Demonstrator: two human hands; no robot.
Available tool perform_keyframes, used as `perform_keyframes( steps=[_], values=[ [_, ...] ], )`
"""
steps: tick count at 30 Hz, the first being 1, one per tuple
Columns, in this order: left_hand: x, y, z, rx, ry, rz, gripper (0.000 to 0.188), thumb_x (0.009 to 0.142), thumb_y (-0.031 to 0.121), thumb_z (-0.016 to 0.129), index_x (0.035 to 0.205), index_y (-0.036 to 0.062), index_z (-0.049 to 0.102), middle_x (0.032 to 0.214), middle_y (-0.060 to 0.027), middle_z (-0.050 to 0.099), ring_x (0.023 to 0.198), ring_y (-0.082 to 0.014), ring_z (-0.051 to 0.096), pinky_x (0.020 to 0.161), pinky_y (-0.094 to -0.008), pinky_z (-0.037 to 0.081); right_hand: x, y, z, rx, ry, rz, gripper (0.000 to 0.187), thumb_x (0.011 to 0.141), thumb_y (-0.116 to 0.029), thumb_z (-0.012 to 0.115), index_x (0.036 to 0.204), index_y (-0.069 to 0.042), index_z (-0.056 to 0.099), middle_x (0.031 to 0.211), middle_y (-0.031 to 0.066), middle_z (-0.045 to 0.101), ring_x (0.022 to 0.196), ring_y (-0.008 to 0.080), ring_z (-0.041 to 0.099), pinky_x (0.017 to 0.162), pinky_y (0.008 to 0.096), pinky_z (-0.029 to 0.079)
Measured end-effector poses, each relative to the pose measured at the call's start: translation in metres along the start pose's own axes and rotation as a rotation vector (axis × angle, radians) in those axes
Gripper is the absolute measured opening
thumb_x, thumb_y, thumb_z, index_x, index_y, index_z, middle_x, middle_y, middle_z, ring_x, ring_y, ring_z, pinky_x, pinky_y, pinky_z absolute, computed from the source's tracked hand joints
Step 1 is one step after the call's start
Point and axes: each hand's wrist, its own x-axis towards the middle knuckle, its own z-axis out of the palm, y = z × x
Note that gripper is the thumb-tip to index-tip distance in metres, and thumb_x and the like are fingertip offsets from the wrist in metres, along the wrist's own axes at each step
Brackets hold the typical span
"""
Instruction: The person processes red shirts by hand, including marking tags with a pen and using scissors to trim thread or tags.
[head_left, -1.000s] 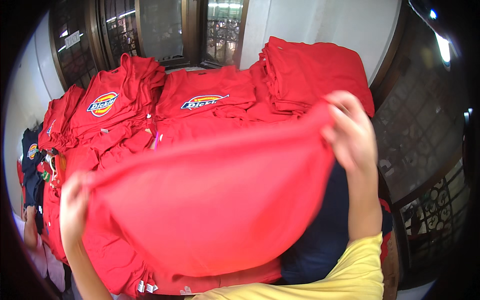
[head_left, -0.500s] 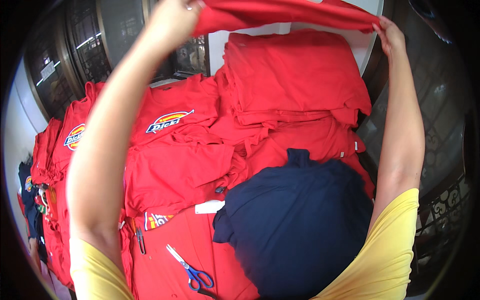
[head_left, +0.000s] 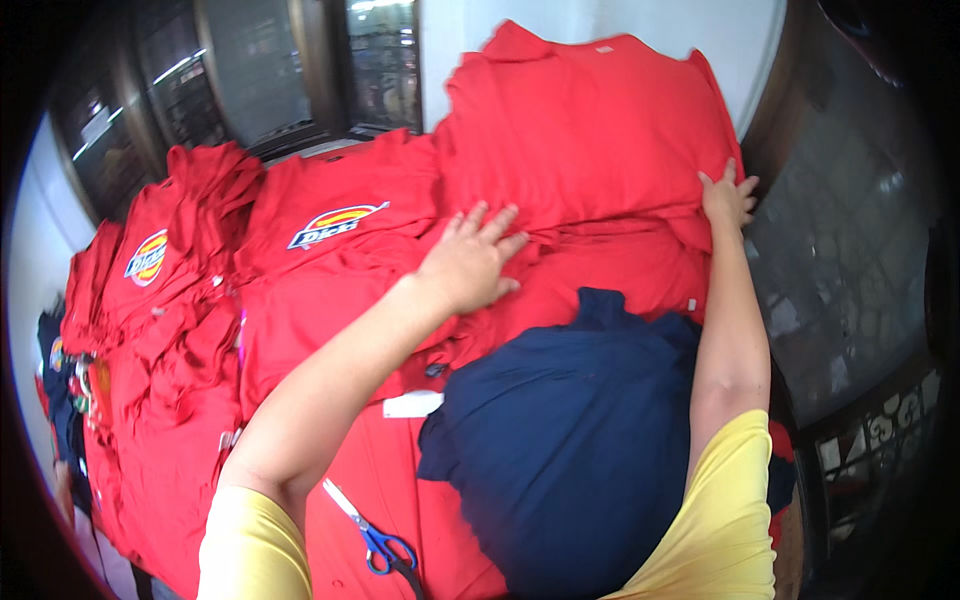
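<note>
Running 9-to-3, that red shirt (head_left: 595, 130) sits 1:30 from left hand (head_left: 468, 262), 10 o'clock from closer right hand (head_left: 728, 203), fingers splayed loose.

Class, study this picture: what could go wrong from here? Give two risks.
1. The tall red stack has an uneven upper edge; a push from the right hand, at its right side, might make it slump.
2. The blue-handled scissors lie with bare blades on red cloth, near the navy garment; dragging fabric over them might snag it.
</note>
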Motion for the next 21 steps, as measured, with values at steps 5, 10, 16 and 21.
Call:
perform_keyframes(
  steps=[5, 10, 16, 21],
  values=[
    [-0.117, 0.038, -0.035, -0.100, 0.154, 0.055, 0.052, 0.080, 0.032, 0.067, 0.127, 0.0129, 0.054, 0.140, -0.0126, 0.041, 0.136, -0.0360, 0.029, 0.109, -0.0579, 0.024, -0.053, -0.037, -0.032, -0.083, 0.205, -0.385, 0.067, 0.089, -0.034, 0.059, 0.147, -0.026, 0.026, 0.155, 0.0127, 0.015, 0.139, 0.0409, 0.019, 0.104, 0.0677, 0.020],
    [-0.285, 0.055, -0.043, -0.296, 0.172, -0.150, 0.042, 0.082, 0.024, 0.067, 0.121, 0.0127, 0.057, 0.140, -0.0121, 0.040, 0.136, -0.0351, 0.029, 0.110, -0.0584, 0.020, -0.240, -0.127, -0.094, 0.323, -0.665, -1.256, 0.055, 0.085, -0.033, 0.064, 0.132, -0.008, 0.050, 0.137, 0.0184, 0.047, 0.131, 0.0330, 0.038, 0.109, 0.0448, 0.030],
    [-0.516, 0.053, -0.041, -0.253, 0.112, -0.736, 0.032, 0.083, 0.023, 0.065, 0.113, 0.0140, 0.061, 0.130, -0.0105, 0.050, 0.131, -0.0329, 0.038, 0.109, -0.0568, 0.025, -0.476, -0.166, -0.170, 0.237, -1.138, -1.895, 0.045, 0.085, -0.022, 0.064, 0.123, 0.000, 0.054, 0.123, 0.0192, 0.056, 0.116, 0.0339, 0.052, 0.099, 0.0382, 0.042],
    [-0.699, 0.051, -0.060, -0.053, 0.404, -1.280, 0.016, 0.082, 0.010, 0.063, 0.097, 0.0055, 0.065, 0.101, -0.0137, 0.059, 0.096, -0.0319, 0.055, 0.086, -0.0411, 0.044, -0.605, -0.161, -0.171, 0.212, -1.316, -1.879, 0.041, 0.087, -0.023, 0.060, 0.121, 0.000, 0.055, 0.111, 0.0204, 0.060, 0.105, 0.0352, 0.057, 0.091, 0.0413, 0.046]
  ],
)
